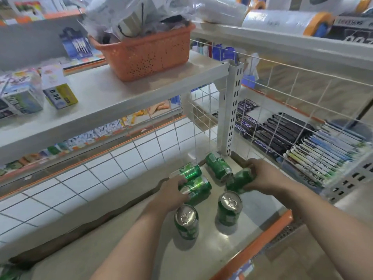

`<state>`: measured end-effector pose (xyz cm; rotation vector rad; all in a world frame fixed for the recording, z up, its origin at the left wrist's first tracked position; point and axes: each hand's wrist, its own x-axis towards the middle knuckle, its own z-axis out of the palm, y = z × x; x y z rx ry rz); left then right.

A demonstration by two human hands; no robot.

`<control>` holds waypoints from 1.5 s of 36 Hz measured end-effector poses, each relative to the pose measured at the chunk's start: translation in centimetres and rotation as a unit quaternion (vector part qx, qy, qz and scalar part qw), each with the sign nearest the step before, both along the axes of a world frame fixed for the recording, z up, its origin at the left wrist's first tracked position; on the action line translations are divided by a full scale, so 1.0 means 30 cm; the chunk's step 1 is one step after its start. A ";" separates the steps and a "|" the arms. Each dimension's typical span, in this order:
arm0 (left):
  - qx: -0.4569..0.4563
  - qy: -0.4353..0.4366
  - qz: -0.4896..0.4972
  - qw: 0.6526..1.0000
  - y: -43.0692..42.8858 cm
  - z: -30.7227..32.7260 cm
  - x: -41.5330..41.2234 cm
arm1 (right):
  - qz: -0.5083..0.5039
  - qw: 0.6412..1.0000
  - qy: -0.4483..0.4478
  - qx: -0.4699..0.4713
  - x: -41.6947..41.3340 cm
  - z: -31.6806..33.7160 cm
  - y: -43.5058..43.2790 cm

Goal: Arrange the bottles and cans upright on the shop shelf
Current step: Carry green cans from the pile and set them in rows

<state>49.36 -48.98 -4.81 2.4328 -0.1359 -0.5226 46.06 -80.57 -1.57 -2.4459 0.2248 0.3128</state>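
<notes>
Low orange-edged shelf (pixel 252 229) holds green cans. Front-left can (pixel 186 222) and front-right can (pixel 229 209) stand upright, tops up. My left hand (pixel 171 196) curls its fingers round a lying can (pixel 198 188), long axis left to right. My right hand (pixel 262 176) wraps its fingers round a slanting can (pixel 240 180). Back-left can (pixel 189 170) and back-right can (pixel 219 166) lie flat.

Left hand (pixel 173 196) grips a lying can (pixel 198 187); right hand (pixel 262 178) grips a tilted can (pixel 240 180). Just beyond the left fingers (pixel 180 181) lies a second can (pixel 188 171), and a third can (pixel 219 166) lies between both hands' fingertips. Nearer than the fingers, a standing can (pixel 186 221) and another standing can (pixel 229 208) are on the shelf (pixel 212 249).
</notes>
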 end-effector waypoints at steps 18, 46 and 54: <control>-0.034 0.085 -0.042 0.995 -0.010 -0.046 0.049 | 0.024 0.999 0.002 0.036 -0.057 -0.057 0.029; -0.037 0.001 0.034 0.999 0.165 -0.127 -0.191 | -0.005 0.989 0.077 0.126 -0.238 -0.200 0.139; -0.179 0.030 0.027 0.983 0.113 -0.113 -0.320 | -0.063 0.952 0.003 0.298 -0.261 -0.181 0.257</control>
